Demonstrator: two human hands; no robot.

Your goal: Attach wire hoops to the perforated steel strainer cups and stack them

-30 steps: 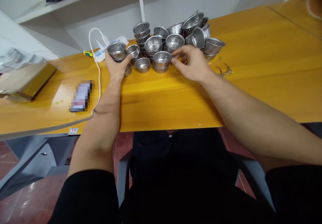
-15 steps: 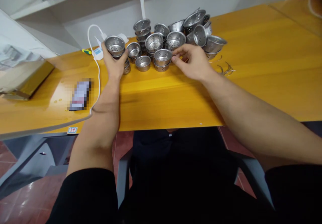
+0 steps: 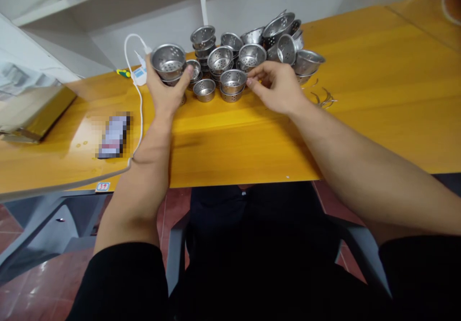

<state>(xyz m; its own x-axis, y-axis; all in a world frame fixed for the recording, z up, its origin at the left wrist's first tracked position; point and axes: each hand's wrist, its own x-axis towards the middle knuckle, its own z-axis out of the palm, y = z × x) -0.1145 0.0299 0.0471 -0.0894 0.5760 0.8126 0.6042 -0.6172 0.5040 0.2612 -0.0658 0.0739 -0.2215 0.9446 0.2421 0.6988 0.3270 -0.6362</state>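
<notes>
My left hand (image 3: 163, 92) grips a perforated metal strainer basket (image 3: 168, 62) from its near side, thumb to the right and fingers to the left. A second rim shows just beneath that basket, partly hidden by the hand. My right hand (image 3: 277, 85) is closed with thumb and forefinger together at the right rim of another strainer basket (image 3: 233, 80), which rests on a lower basket (image 3: 231, 96). A single small basket (image 3: 204, 91) stands between the hands. Stacked baskets (image 3: 203, 40) rise behind it.
More strainer baskets (image 3: 279, 25) lie piled and tilted at the back right. Thin curved metal pieces (image 3: 326, 99) lie near my right wrist. On the left are a phone (image 3: 114, 136), a white cable (image 3: 141, 119), a power strip (image 3: 139, 75) and a cardboard box (image 3: 39, 114).
My left hand has lifted its strainer basket slightly up and closer, now covering part of the small stack to its right. The right hand has barely moved.
</notes>
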